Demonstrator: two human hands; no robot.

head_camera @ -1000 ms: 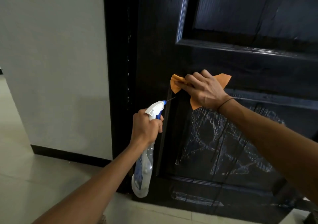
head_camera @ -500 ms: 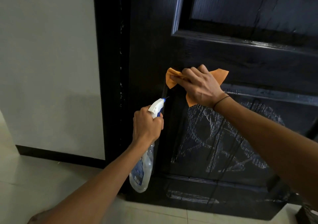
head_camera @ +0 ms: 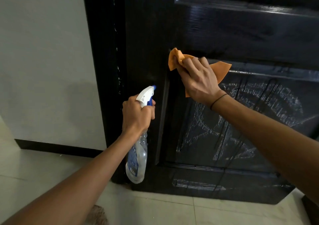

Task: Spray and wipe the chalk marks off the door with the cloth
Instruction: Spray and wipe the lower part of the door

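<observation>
While we crouched close to the door, our left hand (head_camera: 137,114) was nearest, its fingers (head_camera: 149,111) curled round the neck of the spray bottle (head_camera: 138,157), which hung below the fist with its white and blue head pointing up at the door's edge. Our right hand (head_camera: 200,81) was a little farther on, fingers spread and lightly bent over the orange cloth (head_camera: 221,70), pressing it flat against the black door (head_camera: 241,34) at the top left corner of the lower panel. Some cloth bunched up past the fingertips and a corner stuck out to the right.

Beyond the hand, the chalk marks (head_camera: 241,124) covered most of that lower panel as pale smeared lines, and a paler streak lay along the bottom rail. We judged the wiping barely begun, the marks looking damp but far from gone.

To do this step well, we reckoned we should keep the palm flat, draw the cloth down and across in overlapping passes from the corner, and press into the moulding where chalk would lodge. Refolding to a clean face seemed wise, lest we merely spread the chalk. The bottle could stay low, clear of the wiping path, ready for another squirt. Farther left stood the grey wall (head_camera: 43,52) and the tiled floor (head_camera: 155,211).
</observation>
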